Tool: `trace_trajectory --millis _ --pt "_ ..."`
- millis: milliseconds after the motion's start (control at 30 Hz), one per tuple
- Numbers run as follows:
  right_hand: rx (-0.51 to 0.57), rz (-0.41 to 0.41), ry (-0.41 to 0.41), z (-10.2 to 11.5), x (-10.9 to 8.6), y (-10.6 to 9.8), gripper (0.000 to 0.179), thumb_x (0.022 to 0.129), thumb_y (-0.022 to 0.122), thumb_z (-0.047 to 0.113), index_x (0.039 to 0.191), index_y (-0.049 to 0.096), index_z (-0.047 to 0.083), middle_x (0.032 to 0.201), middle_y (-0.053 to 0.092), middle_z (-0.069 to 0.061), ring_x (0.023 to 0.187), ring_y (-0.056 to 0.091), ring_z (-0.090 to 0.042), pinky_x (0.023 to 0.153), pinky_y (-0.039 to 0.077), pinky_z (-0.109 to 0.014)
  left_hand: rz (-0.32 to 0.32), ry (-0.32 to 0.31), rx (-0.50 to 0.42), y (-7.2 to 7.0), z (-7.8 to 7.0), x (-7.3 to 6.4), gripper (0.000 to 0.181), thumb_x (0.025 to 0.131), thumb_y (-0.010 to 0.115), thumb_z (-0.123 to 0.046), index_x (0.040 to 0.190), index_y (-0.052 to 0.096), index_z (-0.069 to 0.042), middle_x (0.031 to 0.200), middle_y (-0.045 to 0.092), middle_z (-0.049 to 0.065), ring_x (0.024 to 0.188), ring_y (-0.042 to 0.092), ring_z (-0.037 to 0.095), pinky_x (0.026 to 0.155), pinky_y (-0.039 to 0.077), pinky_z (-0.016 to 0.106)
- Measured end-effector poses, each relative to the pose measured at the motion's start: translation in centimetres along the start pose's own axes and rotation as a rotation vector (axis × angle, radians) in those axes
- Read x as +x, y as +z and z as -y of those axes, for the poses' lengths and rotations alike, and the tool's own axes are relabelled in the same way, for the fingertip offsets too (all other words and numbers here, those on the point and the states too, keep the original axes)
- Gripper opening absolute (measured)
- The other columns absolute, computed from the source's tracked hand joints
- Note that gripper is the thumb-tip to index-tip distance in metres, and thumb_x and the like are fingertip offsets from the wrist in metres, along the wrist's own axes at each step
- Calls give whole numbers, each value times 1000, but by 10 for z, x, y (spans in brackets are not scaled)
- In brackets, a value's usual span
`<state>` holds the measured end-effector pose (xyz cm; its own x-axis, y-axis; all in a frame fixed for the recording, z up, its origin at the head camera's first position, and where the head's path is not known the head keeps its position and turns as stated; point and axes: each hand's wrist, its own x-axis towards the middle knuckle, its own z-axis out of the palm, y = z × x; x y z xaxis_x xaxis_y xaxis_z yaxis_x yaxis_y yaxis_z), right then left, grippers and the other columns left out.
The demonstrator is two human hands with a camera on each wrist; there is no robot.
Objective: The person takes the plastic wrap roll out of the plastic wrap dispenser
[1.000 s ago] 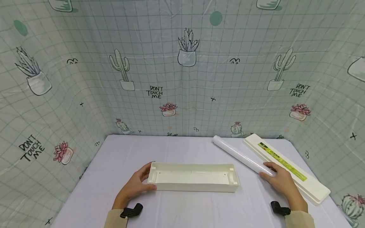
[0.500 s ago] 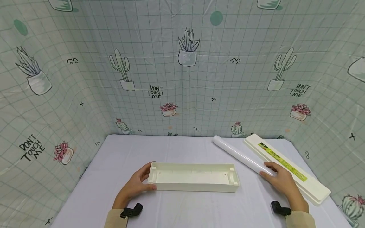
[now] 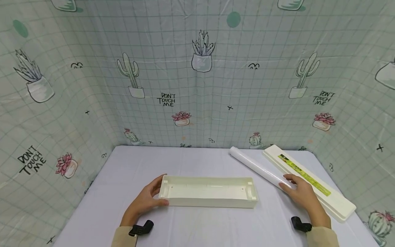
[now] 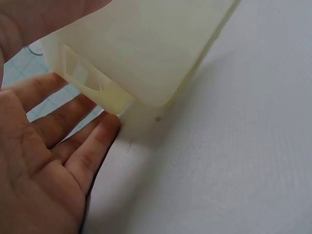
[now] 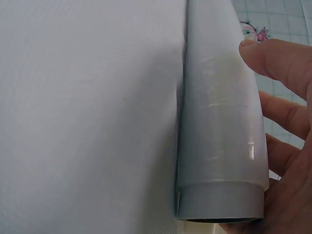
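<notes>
A long cream plastic box (image 3: 213, 203), open at the top, lies crosswise on the table. My left hand (image 3: 144, 200) holds its left end, thumb on the front wall and fingers behind the end. In the left wrist view, fingertips touch the box end (image 4: 141, 48) near a cut-out. To the right, a roll of clear plastic wrap (image 3: 256, 165) lies diagonally. My right hand (image 3: 300, 195) grips its near end between thumb and fingers. The right wrist view shows the wrap roll (image 5: 222, 117) on its tube, whose end sticks out.
Right of the roll lies a long white lid (image 3: 337, 204) with a yellow-green label (image 3: 303, 174). A white cloth covers the table (image 3: 210, 228). Patterned curtain (image 3: 228, 75) walls enclose the back and both sides. A small black camera sits on each wrist.
</notes>
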<state>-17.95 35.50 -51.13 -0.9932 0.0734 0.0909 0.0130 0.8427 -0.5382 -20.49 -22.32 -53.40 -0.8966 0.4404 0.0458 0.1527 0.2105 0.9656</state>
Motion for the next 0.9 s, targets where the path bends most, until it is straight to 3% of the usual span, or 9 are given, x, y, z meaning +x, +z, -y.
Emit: trace_trajectory --millis 200,433,700,900 --pt "-29 -1 -27 2 0 2 56 98 70 35 133 59 -8 131 62 -33 119 58 -54 97 48 -64 7 -9 53 -3 -4 -3 106 80 89 -14 163 24 -5 157 43 24 140 48 44 105 44 18" --pt "-74 0 -88 5 2 1 54 96 73 28 130 60 -10 127 64 -32 117 59 -53 97 48 -64 46 -5 114 -7 -13 -3 113 81 89 -14 165 14 -2 162 32 30 142 45 49 107 45 18" --pt "-101 75 -77 6 3 -4 63 95 73 31 137 54 -12 137 56 -37 129 49 -58 104 42 -68 57 -38 282 -18 -24 -4 115 77 93 -24 164 20 -3 162 34 27 149 34 47 114 42 48" --pt "-125 64 -148 7 7 -2 63 96 73 31 136 54 -13 135 57 -39 128 50 -59 104 42 -68 54 -41 445 -37 -37 -5 106 83 87 -35 162 25 -2 161 36 28 148 33 52 111 43 62"
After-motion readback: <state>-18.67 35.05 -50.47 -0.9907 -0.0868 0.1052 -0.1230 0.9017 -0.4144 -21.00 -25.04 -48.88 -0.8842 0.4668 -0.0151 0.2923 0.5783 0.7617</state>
